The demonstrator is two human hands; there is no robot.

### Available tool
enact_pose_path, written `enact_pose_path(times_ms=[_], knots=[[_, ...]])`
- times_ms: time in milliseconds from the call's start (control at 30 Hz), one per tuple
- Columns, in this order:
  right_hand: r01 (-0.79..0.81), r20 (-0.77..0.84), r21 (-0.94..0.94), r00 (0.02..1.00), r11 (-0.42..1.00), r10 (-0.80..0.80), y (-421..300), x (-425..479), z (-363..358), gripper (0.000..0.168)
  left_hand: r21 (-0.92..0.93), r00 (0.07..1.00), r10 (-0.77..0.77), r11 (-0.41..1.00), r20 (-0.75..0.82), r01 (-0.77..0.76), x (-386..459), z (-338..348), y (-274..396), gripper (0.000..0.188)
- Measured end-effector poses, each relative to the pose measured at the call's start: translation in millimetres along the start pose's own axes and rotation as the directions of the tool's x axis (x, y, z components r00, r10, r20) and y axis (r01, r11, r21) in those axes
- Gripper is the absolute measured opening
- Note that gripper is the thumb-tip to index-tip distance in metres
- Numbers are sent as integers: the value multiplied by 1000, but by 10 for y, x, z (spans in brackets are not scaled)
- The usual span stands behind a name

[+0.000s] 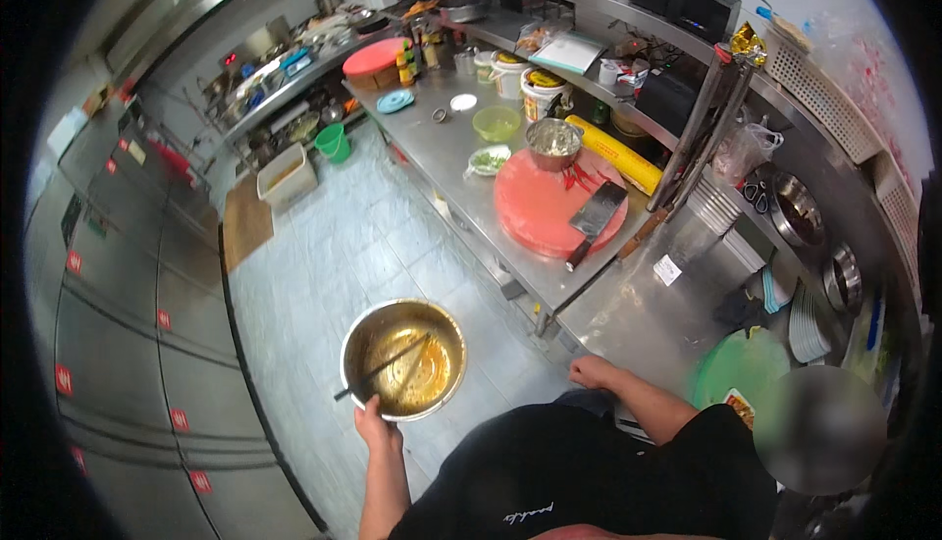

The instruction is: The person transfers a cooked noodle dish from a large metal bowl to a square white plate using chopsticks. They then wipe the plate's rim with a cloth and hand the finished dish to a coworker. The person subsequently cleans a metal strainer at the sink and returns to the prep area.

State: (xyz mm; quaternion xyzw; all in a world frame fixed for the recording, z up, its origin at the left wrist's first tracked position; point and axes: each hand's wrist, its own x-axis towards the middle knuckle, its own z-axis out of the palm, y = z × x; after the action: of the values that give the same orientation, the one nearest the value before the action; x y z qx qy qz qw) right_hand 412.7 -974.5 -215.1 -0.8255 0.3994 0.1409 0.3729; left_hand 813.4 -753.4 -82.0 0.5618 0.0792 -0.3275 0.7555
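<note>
My left hand [379, 426] grips the near rim of a deep, round stainless steel basin [360, 349] above the tiled floor. Yellow-brown liquid or residue coats the basin's bottom. A dark stick-like utensil [390, 361] leans inside, one end jutting past the rim by my fingers; its exact kind is unclear. In front of my body, my right hand [591, 372] is curled into a fist near the corner of the steel counter [625, 319], with nothing visible in it. Beyond, a cleaver [597, 210] lies on a round red chopping board [526, 205].
Red peppers [581, 178] and a metal bowl [553, 144] share the board. A green board [743, 367] lies to the right. Steel cabinets [110, 349] line the left. On the floor stand a green bucket [333, 144] and a white plastic tub [288, 183].
</note>
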Motion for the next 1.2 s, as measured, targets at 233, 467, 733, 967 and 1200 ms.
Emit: enact_pose_path(times_ms=[233, 467, 733, 967, 1200], knots=[[9, -135, 106, 991, 994, 6, -522, 799, -384, 41, 96, 992, 10, 995, -122, 2, 1223, 303, 429, 16], [180, -110, 334, 982, 925, -152, -1386, 2363, -1090, 48, 43, 999, -22, 999, -30, 23, 2599, 1234, 850, 14], [276, -167, 292, 957, 916, -235, -1763, 4024, -2217, 44, 84, 988, -38, 996, 148, 25, 3996, 2955, 1423, 23], [142, -349, 386, 937, 912, 1, -1608, 4782, -3694, 33, 91, 898, -37, 996, 439, -3, 4835, 5069, 1777, 27], [365, -643, 746, 611, 557, 461, -1543, 5660, -6345, 42, 95, 788, -157, 988, 595, 125, 6213, 6516, 1704, 22]])
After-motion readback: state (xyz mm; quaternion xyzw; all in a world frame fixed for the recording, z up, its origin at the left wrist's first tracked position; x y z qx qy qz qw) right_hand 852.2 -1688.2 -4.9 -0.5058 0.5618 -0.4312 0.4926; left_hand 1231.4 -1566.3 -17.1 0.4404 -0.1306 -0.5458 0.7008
